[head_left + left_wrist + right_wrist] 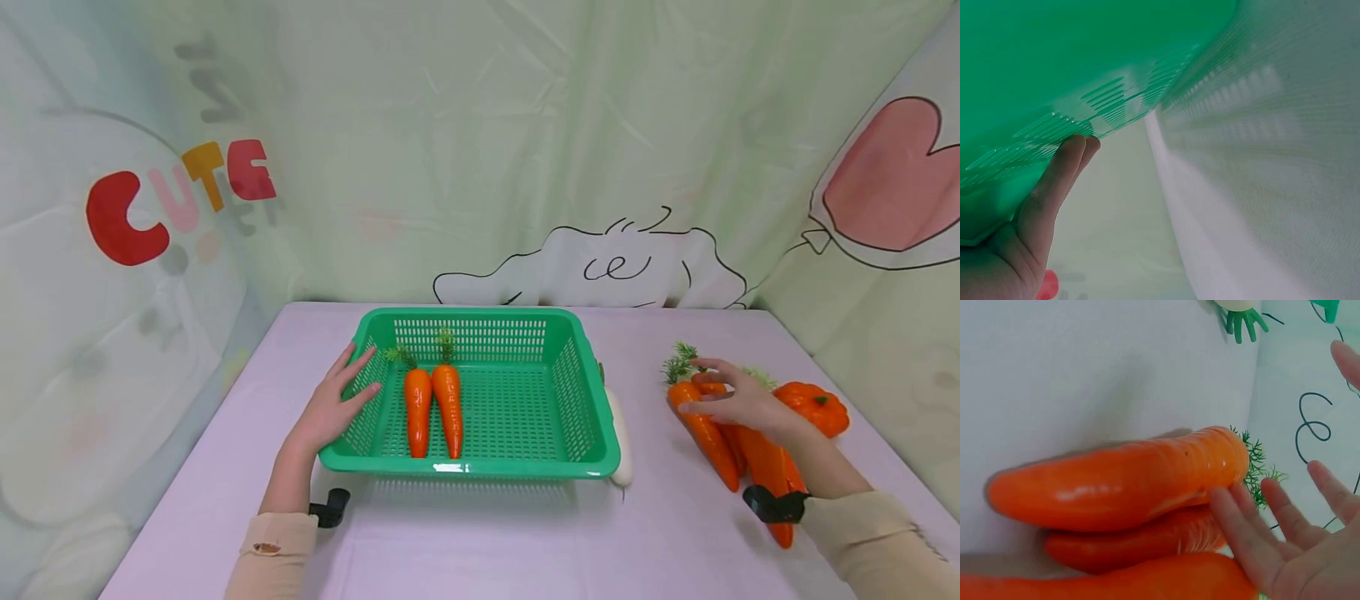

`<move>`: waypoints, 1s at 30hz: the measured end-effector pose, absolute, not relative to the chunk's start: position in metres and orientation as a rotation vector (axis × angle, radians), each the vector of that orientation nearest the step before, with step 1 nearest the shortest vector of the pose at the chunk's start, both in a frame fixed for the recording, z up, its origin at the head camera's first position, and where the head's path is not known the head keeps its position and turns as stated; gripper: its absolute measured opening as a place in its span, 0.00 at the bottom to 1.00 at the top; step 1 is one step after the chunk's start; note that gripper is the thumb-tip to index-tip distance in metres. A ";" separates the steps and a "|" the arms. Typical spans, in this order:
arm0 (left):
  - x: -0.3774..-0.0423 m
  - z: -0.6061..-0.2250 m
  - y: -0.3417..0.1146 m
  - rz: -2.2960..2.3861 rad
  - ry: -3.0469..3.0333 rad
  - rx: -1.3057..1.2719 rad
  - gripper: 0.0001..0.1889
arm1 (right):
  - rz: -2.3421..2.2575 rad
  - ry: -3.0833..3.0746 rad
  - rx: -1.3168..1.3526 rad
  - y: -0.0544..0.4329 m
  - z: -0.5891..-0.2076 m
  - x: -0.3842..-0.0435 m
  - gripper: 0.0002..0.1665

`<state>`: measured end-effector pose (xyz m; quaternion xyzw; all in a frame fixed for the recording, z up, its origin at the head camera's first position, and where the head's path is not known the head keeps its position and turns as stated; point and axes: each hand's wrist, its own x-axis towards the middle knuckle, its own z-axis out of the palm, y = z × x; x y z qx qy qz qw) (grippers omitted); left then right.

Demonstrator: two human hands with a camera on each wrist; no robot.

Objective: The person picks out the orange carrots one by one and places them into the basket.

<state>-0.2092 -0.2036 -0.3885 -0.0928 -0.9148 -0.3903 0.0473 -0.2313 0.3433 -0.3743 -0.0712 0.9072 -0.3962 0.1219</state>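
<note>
My left hand (330,408) rests at the left rim of a green plastic basket (480,467), fingers straight and spread. In the left wrist view its fingers (1060,172) lie along the slotted basket wall. Two orange carrots (448,408) with green leafy tops lie side by side inside the basket, toward its left. On the right, my right hand (738,404) hovers over a cluster of several carrots (705,435), fingers apart and holding nothing. The right wrist view shows its fingertips close by the leafy end of the nearest carrot (1116,484).
A white radish (621,437) lies against the basket's right side. Beyond the right hand sits an orange pumpkin (819,406). The pale tablecloth (525,542) covers the table, and a printed curtain (487,167) hangs along its back edge.
</note>
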 end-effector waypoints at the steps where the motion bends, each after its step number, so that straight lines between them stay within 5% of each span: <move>1: -0.209 -0.388 -0.204 -1.190 -2.790 -0.284 0.30 | -1.144 2.643 -0.198 0.343 -0.375 -0.231 0.46; 30: -0.209 -0.387 -0.203 -1.206 -2.786 -0.286 0.31 | -0.946 2.649 -0.158 0.330 -0.393 -0.232 0.55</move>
